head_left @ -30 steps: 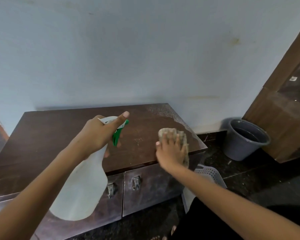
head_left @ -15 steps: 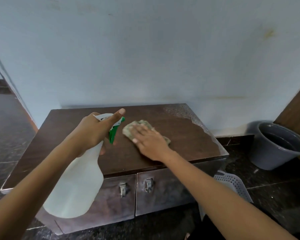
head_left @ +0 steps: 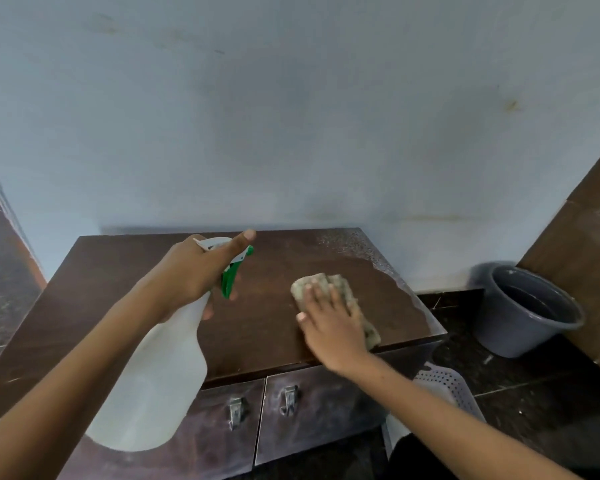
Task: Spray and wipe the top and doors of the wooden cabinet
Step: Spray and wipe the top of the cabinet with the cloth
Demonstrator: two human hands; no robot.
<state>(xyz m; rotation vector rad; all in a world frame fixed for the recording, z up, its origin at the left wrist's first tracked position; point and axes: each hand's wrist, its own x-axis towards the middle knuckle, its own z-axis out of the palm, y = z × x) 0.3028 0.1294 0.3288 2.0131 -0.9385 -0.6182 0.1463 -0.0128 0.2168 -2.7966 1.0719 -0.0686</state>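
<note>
bucket (head_left: 523, 313) beside cabinet (head_left: 118, 271), perhaps basket (head_left: 447, 386)

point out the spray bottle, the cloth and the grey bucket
spray bottle (head_left: 153, 382), head view, on its white body
cloth (head_left: 326, 284), head view, on the far part clear of the hand
grey bucket (head_left: 506, 327), head view, on its outer wall

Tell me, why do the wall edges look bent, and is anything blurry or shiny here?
Head view: the wide-angle lens bows straight lines near the borders. Head view: the right hand and cloth look soft, perhaps from motion. Head view: pale dusty film, not glare, streaks the cabinet top; lighting is dim and even.
</note>
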